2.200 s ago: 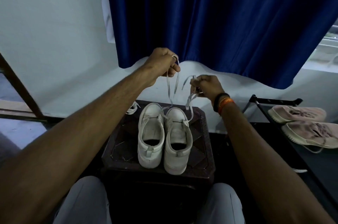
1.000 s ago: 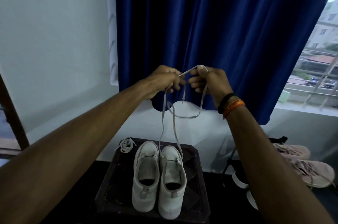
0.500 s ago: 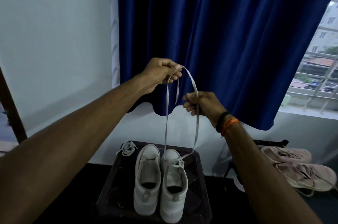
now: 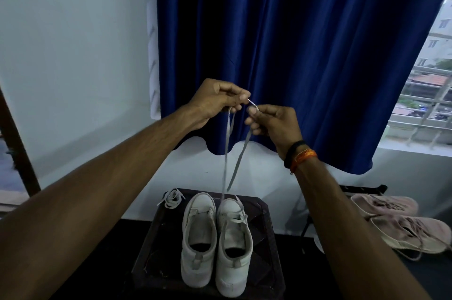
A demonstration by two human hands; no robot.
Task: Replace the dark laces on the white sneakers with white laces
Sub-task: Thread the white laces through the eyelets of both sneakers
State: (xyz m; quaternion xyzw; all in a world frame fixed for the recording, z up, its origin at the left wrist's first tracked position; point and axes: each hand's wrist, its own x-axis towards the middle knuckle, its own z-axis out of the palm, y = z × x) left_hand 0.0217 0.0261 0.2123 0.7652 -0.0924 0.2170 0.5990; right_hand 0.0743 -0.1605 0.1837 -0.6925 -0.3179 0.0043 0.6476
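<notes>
laces are the weak point here imo. left hand [image 4: 215,99] and right hand [image 4: 271,123] are both pinching the white lace [image 4: 226,152] up in the middle of the frame, fingers curled tight on it, tips nearly touching. both strands are hanging down to the right sneaker [image 4: 232,245], lower centre, where the lace is only running through the front eyelets by the look of it. left sneaker [image 4: 199,238] is sitting just beside it, touching, with no lace that i can see. spare lace bundle [image 4: 171,198] is lying on the far left corner of the dark stool [image 4: 266,250].

what's bugging me: pulling up this high is likely dragging one end shorter than the other, or tugging it right out of an eyelet. too hard a pull and the shoe is probably tipping off that stool. pink shoes [image 4: 401,223] at the lower right aren't in the way.
</notes>
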